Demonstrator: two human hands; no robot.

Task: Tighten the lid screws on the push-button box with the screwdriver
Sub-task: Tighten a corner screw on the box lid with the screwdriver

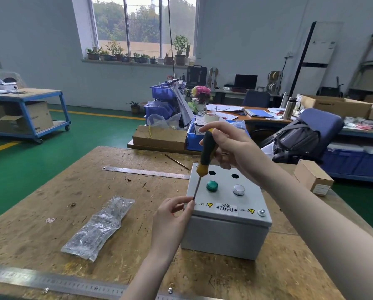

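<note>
Centre-right of the frame, the right hand grips the screwdriver handle. The left hand pinches its shaft tip at the push-button box lid's near-left corner. The lid label reads "B602".

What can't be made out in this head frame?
- Screw under the screwdriver tip: hidden by the left hand fingers.
- Far-left lid corner of the box: covered by the screwdriver handle.
- Far-right lid corner: behind the right hand.
- Bag contents: blurred.
</note>
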